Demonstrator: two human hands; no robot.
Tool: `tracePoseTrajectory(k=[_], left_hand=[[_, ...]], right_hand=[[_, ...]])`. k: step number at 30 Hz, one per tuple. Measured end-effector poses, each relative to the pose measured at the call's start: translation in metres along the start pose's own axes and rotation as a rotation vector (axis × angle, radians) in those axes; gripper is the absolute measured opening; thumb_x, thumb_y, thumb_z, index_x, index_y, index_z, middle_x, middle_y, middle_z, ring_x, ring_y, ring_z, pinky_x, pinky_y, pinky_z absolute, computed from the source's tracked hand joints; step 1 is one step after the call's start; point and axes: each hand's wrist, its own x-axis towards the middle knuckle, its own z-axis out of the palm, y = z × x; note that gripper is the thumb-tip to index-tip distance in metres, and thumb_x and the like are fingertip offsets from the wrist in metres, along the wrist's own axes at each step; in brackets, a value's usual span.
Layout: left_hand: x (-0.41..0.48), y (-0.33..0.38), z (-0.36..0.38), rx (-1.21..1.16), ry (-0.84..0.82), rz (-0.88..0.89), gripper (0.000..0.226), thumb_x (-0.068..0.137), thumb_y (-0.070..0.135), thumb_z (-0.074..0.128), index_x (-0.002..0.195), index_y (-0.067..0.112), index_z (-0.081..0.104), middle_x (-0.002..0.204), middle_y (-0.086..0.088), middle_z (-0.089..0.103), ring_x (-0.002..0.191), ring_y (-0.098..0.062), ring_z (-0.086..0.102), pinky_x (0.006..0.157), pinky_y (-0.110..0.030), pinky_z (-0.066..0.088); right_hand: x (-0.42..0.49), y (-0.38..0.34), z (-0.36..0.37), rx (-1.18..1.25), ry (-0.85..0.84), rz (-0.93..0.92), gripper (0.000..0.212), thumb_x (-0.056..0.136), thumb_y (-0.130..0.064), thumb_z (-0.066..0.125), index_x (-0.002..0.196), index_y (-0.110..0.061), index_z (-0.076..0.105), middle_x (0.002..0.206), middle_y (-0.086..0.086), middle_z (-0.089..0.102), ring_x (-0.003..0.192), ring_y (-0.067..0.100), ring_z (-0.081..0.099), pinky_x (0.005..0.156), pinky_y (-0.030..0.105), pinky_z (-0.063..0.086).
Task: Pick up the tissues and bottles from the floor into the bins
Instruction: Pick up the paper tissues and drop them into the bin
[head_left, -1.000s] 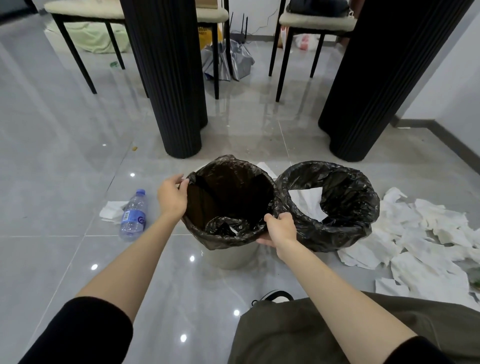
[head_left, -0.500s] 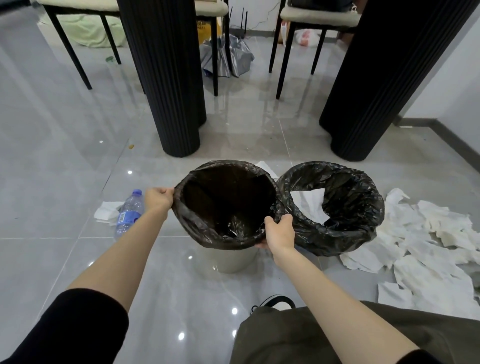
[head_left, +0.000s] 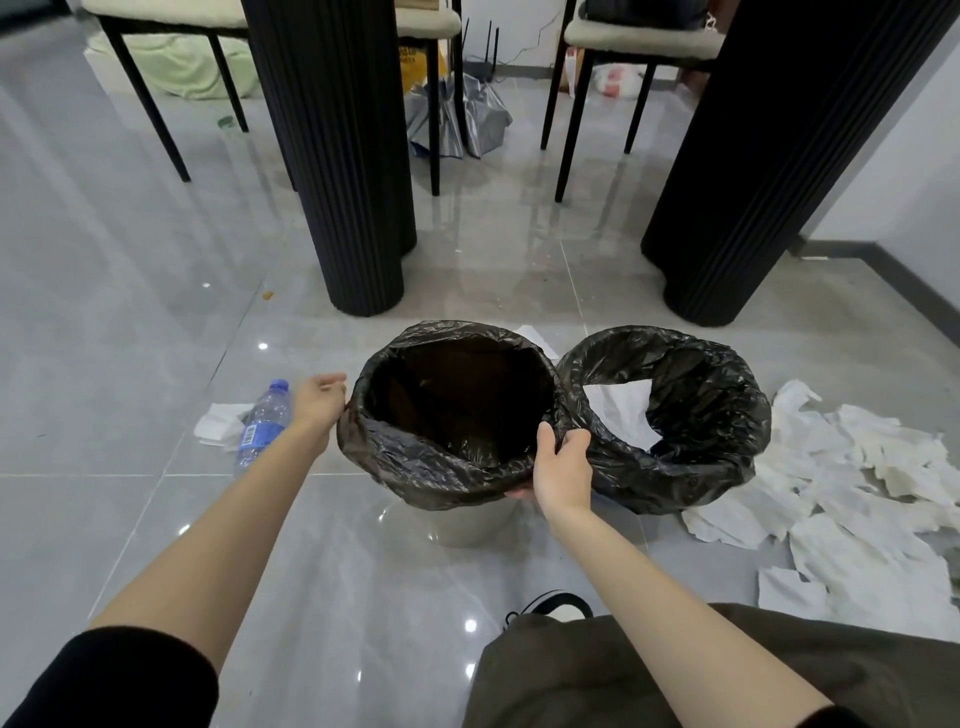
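Centre frame, the right hand (head_left: 563, 467) pinches the near rim of the black bag (head_left: 441, 470) lining a bin (head_left: 467, 527). The left hand (head_left: 318, 400), fingers loose and holding nothing, is just beside the bag's left edge, near the bottle (head_left: 260, 423).

bottle (head_left: 261, 422) left of bins (head_left: 452, 483), tissues (head_left: 857, 499) right

Both arms reach forward, left hand (head_left: 318, 401) relaxed, right hand (head_left: 563, 465) fingers gripping.

My left arm (head_left: 249, 499) covers the bottle's (head_left: 262, 415) lower side, and its label is too small to read; my right hand's (head_left: 563, 470) fingers are out of sight under the left bin's (head_left: 431, 467) rim; the right bin's (head_left: 727, 415) bag hides part of the sheet (head_left: 623, 410) inside; the tissues (head_left: 857, 493) run off the right edge.
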Motion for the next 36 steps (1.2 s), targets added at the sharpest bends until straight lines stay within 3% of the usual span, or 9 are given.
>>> tracePoseTrajectory(k=[3, 8, 13, 16, 19, 23, 27, 31, 36], left_hand=[[-0.014, 0.023, 0.0, 0.144, 0.106, 0.256, 0.03, 0.096, 0.009, 0.041, 0.12, 0.008, 0.059, 0.124, -0.009, 0.059, 0.114, -0.024, 0.055, 0.093, -0.029, 0.041], [-0.044, 0.049, 0.026, 0.433, -0.087, 0.656, 0.03, 0.094, 0.008, 0.047, 0.119, 0.012, 0.062, 0.121, -0.003, 0.062, 0.115, -0.017, 0.055, 0.098, -0.028, 0.041], [-0.056, 0.047, 0.04, 0.633, -0.238, 0.639, 0.035, 0.094, 0.011, 0.049, 0.128, 0.017, 0.056, 0.128, -0.004, 0.058, 0.121, -0.02, 0.053, 0.104, -0.034, 0.042], [-0.065, 0.052, 0.041, 0.649, -0.264, 0.619, 0.037, 0.094, 0.01, 0.048, 0.131, 0.015, 0.053, 0.131, -0.006, 0.056, 0.122, -0.022, 0.051, 0.105, -0.035, 0.041], [-0.08, 0.065, 0.047, 0.645, -0.284, 0.647, 0.039, 0.095, 0.012, 0.048, 0.133, 0.015, 0.05, 0.132, -0.004, 0.056, 0.123, -0.021, 0.05, 0.103, -0.034, 0.041], [-0.103, 0.094, 0.063, 0.611, -0.282, 0.701, 0.039, 0.094, 0.013, 0.048, 0.133, 0.016, 0.051, 0.129, -0.004, 0.058, 0.12, -0.021, 0.053, 0.104, -0.037, 0.042], [-0.135, 0.129, 0.087, 0.581, -0.312, 0.773, 0.04, 0.093, 0.011, 0.046, 0.133, 0.015, 0.05, 0.13, -0.004, 0.058, 0.119, -0.022, 0.053, 0.104, -0.035, 0.041], [-0.173, 0.163, 0.121, 0.578, -0.369, 0.849, 0.04, 0.095, 0.012, 0.044, 0.135, 0.015, 0.048, 0.133, -0.004, 0.056, 0.121, -0.021, 0.052, 0.1, -0.032, 0.041], [-0.229, 0.198, 0.176, 0.584, -0.479, 0.935, 0.041, 0.096, 0.012, 0.041, 0.136, 0.016, 0.046, 0.134, -0.003, 0.055, 0.123, -0.02, 0.05, 0.094, -0.032, 0.043]], right_hand=[[-0.004, -0.004, -0.001, 0.04, -0.003, 0.007, 0.027, 0.097, -0.043, 0.039, 0.097, -0.016, 0.035, 0.087, 0.004, 0.05, 0.082, 0.039, 0.064, 0.077, 0.055, 0.054], [-0.012, -0.021, 0.007, 0.327, -0.219, 0.156, 0.014, 0.101, -0.023, 0.042, 0.106, -0.013, 0.034, 0.103, 0.011, 0.053, 0.062, 0.031, 0.069, 0.062, 0.042, 0.06], [-0.008, -0.03, 0.01, 0.367, -0.411, 0.225, 0.014, 0.1, -0.006, 0.042, 0.112, -0.006, 0.049, 0.128, 0.02, 0.055, 0.109, 0.03, 0.061, 0.083, 0.039, 0.054], [-0.005, -0.031, -0.004, 0.18, -0.343, 0.182, 0.038, 0.095, -0.006, 0.048, 0.133, -0.007, 0.041, 0.108, 0.006, 0.055, 0.095, 0.021, 0.057, 0.068, 0.029, 0.053], [-0.004, -0.041, -0.022, 0.113, -0.266, 0.131, 0.039, 0.092, -0.004, 0.042, 0.131, -0.01, 0.042, 0.102, 0.006, 0.051, 0.077, 0.018, 0.053, 0.064, 0.029, 0.05], [-0.006, -0.068, -0.053, 0.068, -0.2, 0.043, 0.042, 0.092, -0.004, 0.044, 0.134, 0.0, 0.044, 0.097, 0.021, 0.056, 0.078, 0.022, 0.049, 0.081, 0.041, 0.052], [-0.011, -0.096, -0.103, 0.093, -0.14, -0.026, 0.039, 0.092, 0.0, 0.043, 0.129, 0.01, 0.043, 0.08, 0.008, 0.046, 0.066, 0.017, 0.044, 0.061, 0.031, 0.042], [-0.013, -0.111, -0.167, 0.079, -0.133, -0.03, 0.016, 0.094, -0.006, 0.047, 0.106, -0.01, 0.056, 0.105, 0.008, 0.05, 0.093, 0.023, 0.054, 0.092, 0.041, 0.05], [-0.008, -0.104, -0.245, 0.066, -0.071, -0.017, 0.016, 0.094, -0.009, 0.048, 0.11, -0.015, 0.048, 0.112, 0.008, 0.051, 0.098, 0.026, 0.056, 0.084, 0.035, 0.049]])
